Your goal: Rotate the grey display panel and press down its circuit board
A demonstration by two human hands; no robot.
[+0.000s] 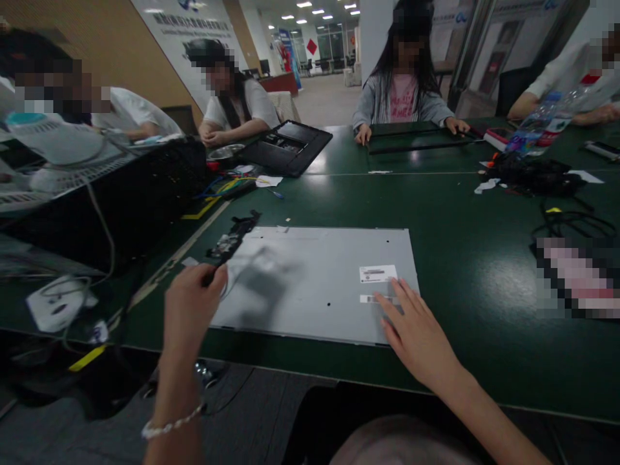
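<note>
A flat silver-grey display panel (305,271) lies on the green table with two white labels (378,274) near its right end. My left hand (191,303) is closed at the panel's left edge, gripping one end of a black strip with small metal parts (235,237). The strip slants away over the panel's far left corner, and a thin wire hangs near my fingers. On the panel's right side, my right hand (419,332) is open, its spread fingers resting by the labels. A soft shadow falls on the left half of the panel.
At left stands a large black case (116,200) beside white equipment and cables. A black frame-like cover (290,148) lies across the table near a person with folded hands. Another person holds a thin black frame (416,150). Bottles (537,126) and a black tangle (533,174) are at right.
</note>
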